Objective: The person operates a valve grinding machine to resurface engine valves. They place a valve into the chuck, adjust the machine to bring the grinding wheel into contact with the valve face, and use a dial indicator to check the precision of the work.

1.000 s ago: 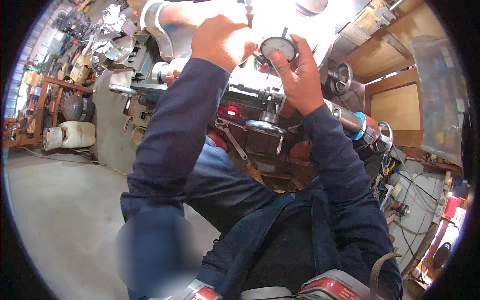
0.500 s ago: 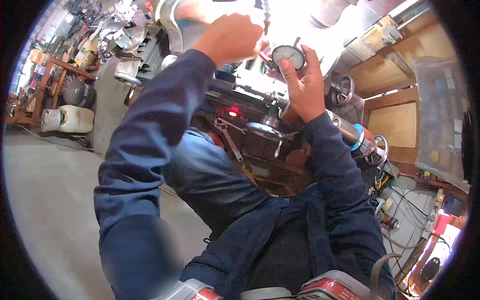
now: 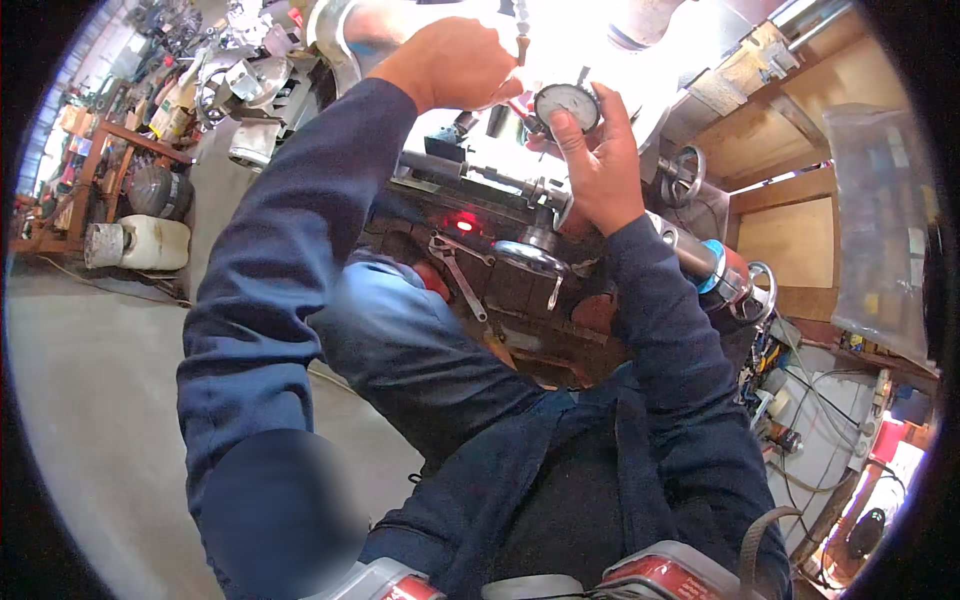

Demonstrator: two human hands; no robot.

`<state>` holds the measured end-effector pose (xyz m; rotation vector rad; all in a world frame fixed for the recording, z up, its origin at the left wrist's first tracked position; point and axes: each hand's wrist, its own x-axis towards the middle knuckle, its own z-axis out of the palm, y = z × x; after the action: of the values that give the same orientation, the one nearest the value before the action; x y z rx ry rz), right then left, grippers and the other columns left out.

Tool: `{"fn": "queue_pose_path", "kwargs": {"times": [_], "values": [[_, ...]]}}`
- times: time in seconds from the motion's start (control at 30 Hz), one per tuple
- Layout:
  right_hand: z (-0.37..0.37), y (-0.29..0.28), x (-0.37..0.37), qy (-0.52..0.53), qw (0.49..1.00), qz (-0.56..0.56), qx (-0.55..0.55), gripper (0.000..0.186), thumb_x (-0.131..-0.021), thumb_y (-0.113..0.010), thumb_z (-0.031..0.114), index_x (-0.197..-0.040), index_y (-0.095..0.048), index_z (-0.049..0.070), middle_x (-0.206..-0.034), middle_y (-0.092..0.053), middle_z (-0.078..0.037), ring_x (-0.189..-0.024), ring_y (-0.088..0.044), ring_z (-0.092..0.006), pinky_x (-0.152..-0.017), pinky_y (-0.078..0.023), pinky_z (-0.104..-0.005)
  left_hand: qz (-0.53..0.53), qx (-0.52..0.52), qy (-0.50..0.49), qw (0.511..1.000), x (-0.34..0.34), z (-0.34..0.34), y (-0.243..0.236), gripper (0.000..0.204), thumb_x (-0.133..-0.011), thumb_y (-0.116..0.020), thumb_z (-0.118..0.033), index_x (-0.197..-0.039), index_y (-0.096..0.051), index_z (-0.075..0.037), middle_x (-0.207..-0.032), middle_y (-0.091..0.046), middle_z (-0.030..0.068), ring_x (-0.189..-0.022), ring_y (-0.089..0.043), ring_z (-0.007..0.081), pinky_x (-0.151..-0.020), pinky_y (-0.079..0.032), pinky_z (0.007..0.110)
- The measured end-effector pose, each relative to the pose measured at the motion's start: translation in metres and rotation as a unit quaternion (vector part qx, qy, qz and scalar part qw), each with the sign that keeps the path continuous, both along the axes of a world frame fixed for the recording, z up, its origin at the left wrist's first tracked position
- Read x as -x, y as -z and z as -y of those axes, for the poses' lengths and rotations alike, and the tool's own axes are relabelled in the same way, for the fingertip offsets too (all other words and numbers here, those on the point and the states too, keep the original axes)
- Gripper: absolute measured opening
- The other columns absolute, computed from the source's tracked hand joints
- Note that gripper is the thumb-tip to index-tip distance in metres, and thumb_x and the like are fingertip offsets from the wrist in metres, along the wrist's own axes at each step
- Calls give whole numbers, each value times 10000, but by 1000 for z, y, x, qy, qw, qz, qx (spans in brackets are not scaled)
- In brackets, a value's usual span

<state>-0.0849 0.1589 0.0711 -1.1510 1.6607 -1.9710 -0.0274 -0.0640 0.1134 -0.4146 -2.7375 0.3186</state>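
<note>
My right hand (image 3: 605,165) grips a round dial indicator (image 3: 562,99), thumb across its face and fingers behind it. The pale dial faces me. To its left, my left hand (image 3: 455,65) is closed, knuckles up, fingertips by a segmented rod (image 3: 522,30). What the left fingers hold is hidden under the hand. Below both hands run the lathe's bright bars, with a chrome handwheel (image 3: 530,258) under them. A red part shows between the left fingertips and the dial. Strong glare washes out the area behind the hands.
Wrenches (image 3: 460,280) hang on the machine's front beside a glowing red light (image 3: 465,226). A second handwheel (image 3: 684,178) stands to the right, near wooden panels (image 3: 785,240). At far left are a wooden frame and a white gas cylinder (image 3: 150,244). Cables run at lower right.
Both hands have shifted slightly left; the dial indicator moved left and a little up with the right hand. The left hand stays closed.
</note>
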Motion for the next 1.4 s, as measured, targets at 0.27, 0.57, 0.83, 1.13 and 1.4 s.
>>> {"fn": "queue_pose_path", "kwargs": {"times": [0.27,0.57,0.83,1.13,1.4], "values": [[1,1,0,-2,1000,0,10,344,-973,-631,179,-1195,-455,-15,-1053,-647,-143,-869,-684,-185,-721,-582,-295,-85,-183,-83,976,-13,-33,7,247,-794,-656,-324,-851,-725,-94,-792,-693,122,-757,-678,332,-683,-539,445],[2,5,3,31,998,-52,-2,346,-972,-638,191,-1199,-461,0,-1063,-644,-133,-926,-668,-177,-744,-590,-305,20,-7,10,1000,1,5,-1,293,-821,-655,-352,-779,-682,-63,-695,-645,104,-646,-650,294,-599,-515,421],[1,-2,-2,-1,1000,4,20,366,-970,-641,228,-1188,-456,0,-1101,-630,-149,-966,-681,-217,-755,-625,-333,-135,-286,-21,948,-28,-41,-10,165,-745,-662,-229,-762,-711,-72,-690,-641,145,-665,-645,323,-632,-508,423],[-3,1,5,-9,999,-26,-37,493,-992,-596,161,-1371,-331,-9,-1199,-577,-186,-1041,-632,-247,-883,-608,-440,-74,-15,80,994,-2,5,-6,246,-763,-674,-318,-720,-712,-79,-674,-679,129,-551,-642,324,-552,-518,434],[-1,4,3,1,1000,20,-4,359,-966,-637,148,-1228,-448,-9,-1094,-640,-138,-964,-667,-201,-767,-605,-316,-151,0,103,983,-10,13,31,228,-813,-636,-210,-765,-705,2,-793,-685,178,-787,-685,338,-737,-545,433]]}}
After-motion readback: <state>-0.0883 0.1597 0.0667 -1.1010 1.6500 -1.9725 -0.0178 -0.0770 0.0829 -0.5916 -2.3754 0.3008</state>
